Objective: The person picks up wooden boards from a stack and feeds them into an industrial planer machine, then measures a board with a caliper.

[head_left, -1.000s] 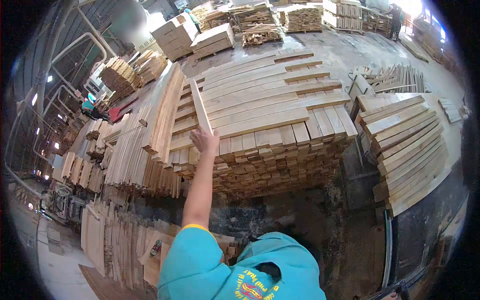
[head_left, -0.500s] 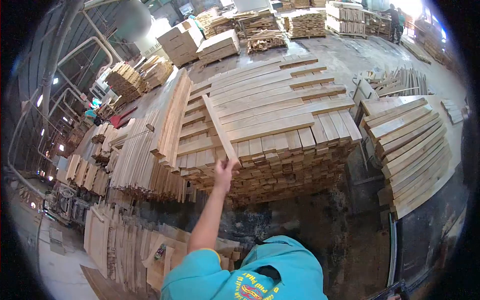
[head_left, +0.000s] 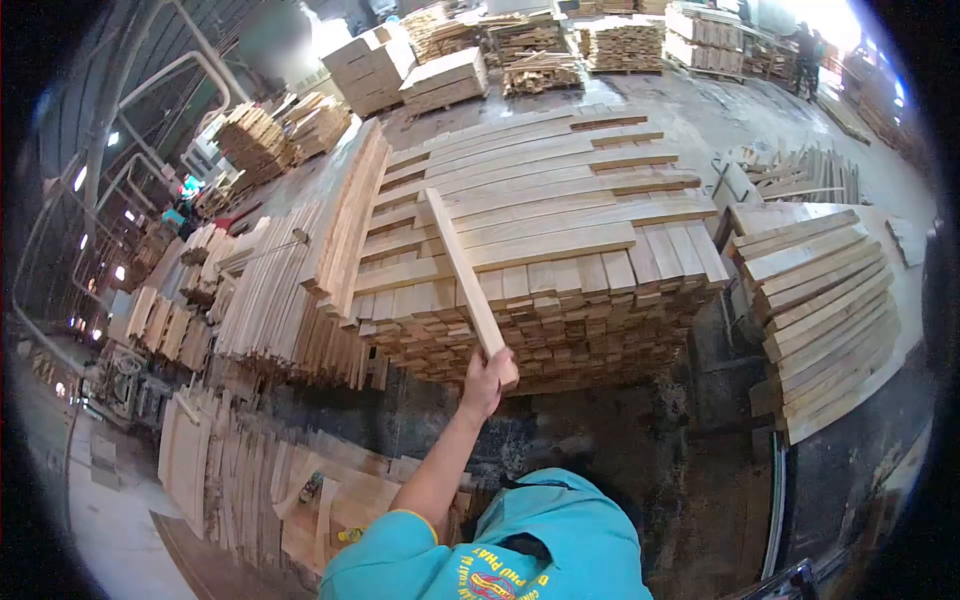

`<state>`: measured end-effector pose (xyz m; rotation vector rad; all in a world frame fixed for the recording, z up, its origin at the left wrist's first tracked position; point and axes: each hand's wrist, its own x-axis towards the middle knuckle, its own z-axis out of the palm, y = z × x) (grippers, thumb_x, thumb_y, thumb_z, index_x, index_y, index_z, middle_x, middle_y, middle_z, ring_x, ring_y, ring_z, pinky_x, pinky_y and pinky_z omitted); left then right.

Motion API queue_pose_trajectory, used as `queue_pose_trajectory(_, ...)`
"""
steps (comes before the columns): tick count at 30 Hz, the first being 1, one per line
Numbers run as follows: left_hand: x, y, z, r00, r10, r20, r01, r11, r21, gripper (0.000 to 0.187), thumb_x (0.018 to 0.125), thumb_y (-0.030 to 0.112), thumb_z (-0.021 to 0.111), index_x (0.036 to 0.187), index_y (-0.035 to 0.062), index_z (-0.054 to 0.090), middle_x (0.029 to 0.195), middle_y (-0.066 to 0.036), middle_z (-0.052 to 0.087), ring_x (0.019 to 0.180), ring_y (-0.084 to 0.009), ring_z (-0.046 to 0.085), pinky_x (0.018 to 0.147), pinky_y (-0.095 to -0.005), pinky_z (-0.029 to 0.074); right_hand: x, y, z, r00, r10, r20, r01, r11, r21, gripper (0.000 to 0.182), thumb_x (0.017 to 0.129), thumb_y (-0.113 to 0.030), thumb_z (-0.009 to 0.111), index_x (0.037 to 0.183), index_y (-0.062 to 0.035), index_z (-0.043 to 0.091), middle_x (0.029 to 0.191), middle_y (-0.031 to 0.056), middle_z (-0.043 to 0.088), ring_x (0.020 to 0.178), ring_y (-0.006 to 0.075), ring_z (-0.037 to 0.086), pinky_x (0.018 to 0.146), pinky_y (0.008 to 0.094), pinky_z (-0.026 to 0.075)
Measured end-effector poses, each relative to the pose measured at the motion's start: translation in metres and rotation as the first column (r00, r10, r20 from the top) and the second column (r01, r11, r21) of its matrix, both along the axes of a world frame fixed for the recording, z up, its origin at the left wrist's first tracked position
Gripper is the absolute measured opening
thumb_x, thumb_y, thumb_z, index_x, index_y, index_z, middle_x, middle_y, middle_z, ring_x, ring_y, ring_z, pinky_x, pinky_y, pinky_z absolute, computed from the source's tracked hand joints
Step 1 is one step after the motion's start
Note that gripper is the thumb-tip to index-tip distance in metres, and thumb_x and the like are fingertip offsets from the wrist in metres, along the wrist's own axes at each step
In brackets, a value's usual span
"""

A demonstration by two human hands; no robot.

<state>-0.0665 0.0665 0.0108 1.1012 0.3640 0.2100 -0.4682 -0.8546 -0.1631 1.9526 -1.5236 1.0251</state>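
Observation:
My left hand (head_left: 487,385) is closed around the near end of a long wooden plank (head_left: 465,270). The plank slants up and away from my fist, its far end over the boards lying on top of a large stack of lumber (head_left: 540,330). My fist is in front of the stack's near face, where many board ends show. Those top boards (head_left: 560,205) lie side by side across the stack. Along the stack's left side stand thicker boards (head_left: 345,225) set on edge. My right hand is not in view.
To the right, a row of boards (head_left: 825,310) rests on a table-like surface. Thin strips (head_left: 265,285) are piled at left, and more wood pieces (head_left: 240,470) stand at lower left. Behind are further lumber stacks (head_left: 625,45) and two people (head_left: 805,60) at far right.
My left hand has come nearer to my body and slightly right, drawing the plank with it. The plank's near end now sticks out further past the stack's front edge.

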Motion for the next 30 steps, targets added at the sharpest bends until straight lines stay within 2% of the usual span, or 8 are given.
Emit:
queue_pose_trajectory(2,-0.014,-0.015,-0.003,0.999,-0.030,-0.027,0.035,0.981,0.193,0.041,0.103,0.019,0.068,0.135,0.0029,0.049,0.115,-0.009,0.063,0.102,-0.0205,0.066,0.088,-0.0362,0.056,-0.002,-0.006,0.000,0.997,0.077,-0.002,-0.077,0.997,-0.028,0.040,0.099,-0.043,0.069,0.116,-0.0065,0.073,0.103,0.0182,0.077,0.086,0.0424,0.073,0.072,0.0558,0.058)
queue_pose_trajectory(4,-0.033,-0.031,-0.009,0.998,-0.048,-0.040,0.061,0.877,0.477,0.050,0.099,0.019,0.074,0.138,0.0015,0.048,0.119,-0.010,0.062,0.111,-0.0213,0.063,0.096,-0.0361,0.053,-0.012,-0.007,0.009,0.998,0.035,0.054,-0.046,0.974,0.220,0.042,0.098,-0.047,0.071,0.119,-0.0098,0.072,0.104,0.0144,0.078,0.084,0.0397,0.074,0.071,0.0564,0.059)
queue_pose_trajectory(6,-0.045,-0.048,-0.008,0.990,-0.135,-0.031,0.122,0.744,0.657,0.057,0.094,0.019,0.078,0.138,0.0009,0.047,0.121,-0.011,0.061,0.111,-0.0222,0.062,0.099,-0.0369,0.051,-0.018,-0.025,0.015,0.956,0.258,0.138,-0.284,0.709,0.646,0.059,0.107,-0.048,0.056,0.144,-0.0026,0.061,0.140,0.0280,0.064,0.126,0.0415,0.063,0.103,0.0488,0.052)
queue_pose_trajectory(8,-0.047,-0.071,0.000,0.961,-0.274,-0.044,0.217,0.643,0.734,0.061,0.092,0.019,0.079,0.139,0.0009,0.046,0.122,-0.011,0.060,0.111,-0.0223,0.061,0.100,-0.0373,0.050,-0.009,-0.015,0.015,0.994,0.033,0.105,-0.094,0.756,0.648,0.054,0.113,-0.041,0.041,0.147,-0.0012,0.057,0.144,0.0267,0.061,0.135,0.0441,0.056,0.112,0.0533,0.043)
queue_pose_trajectory(13,-0.038,-0.153,0.015,0.697,-0.709,-0.107,0.662,0.579,0.476,0.065,0.087,0.017,0.078,0.141,0.0024,0.045,0.122,-0.009,0.059,0.112,-0.0193,0.059,0.099,-0.0368,0.050,0.027,0.049,0.069,0.993,-0.057,0.103,-0.021,0.774,0.633,0.055,0.110,-0.046,0.048,0.140,-0.0024,0.060,0.139,0.0239,0.063,0.127,0.0440,0.059,0.106,0.0528,0.046)
queue_pose_trajectory(18,-0.032,-0.247,0.026,0.254,-0.934,-0.252,0.961,0.214,0.176,0.066,0.090,0.020,0.075,0.145,0.0041,0.043,0.119,-0.005,0.058,0.107,-0.0139,0.058,0.092,-0.0319,0.051,0.040,0.078,0.106,0.977,-0.187,0.100,0.058,0.689,0.722,0.047,0.110,-0.045,0.048,0.142,-0.0128,0.059,0.141,0.0172,0.060,0.131,0.0393,0.055,0.104,0.0536,0.047)
queue_pose_trajectory(25,-0.032,-0.365,0.007,-0.213,-0.953,-0.217,0.977,-0.211,-0.030,0.060,0.099,0.027,0.071,0.149,0.0067,0.045,0.110,-0.001,0.058,0.094,-0.0113,0.060,0.079,-0.0293,0.052,0.042,0.088,0.120,0.975,-0.221,0.034,0.138,0.713,0.687,0.046,0.112,-0.048,0.043,0.143,-0.0166,0.056,0.146,0.0149,0.054,0.133,0.0378,0.053,0.106,0.0552,0.047)
queue_pose_trajectory(30,-0.043,-0.431,-0.023,-0.393,-0.918,-0.047,0.788,-0.310,-0.532,0.074,0.098,0.043,0.065,0.154,0.0018,0.040,0.115,-0.008,0.062,0.095,-0.0194,0.063,0.081,-0.0328,0.053,0.044,0.089,0.129,0.969,-0.240,0.059,0.118,0.661,0.741,0.046,0.110,-0.045,0.048,0.145,-0.0158,0.054,0.145,0.0167,0.054,0.134,0.0379,0.052,0.107,0.0552,0.047)
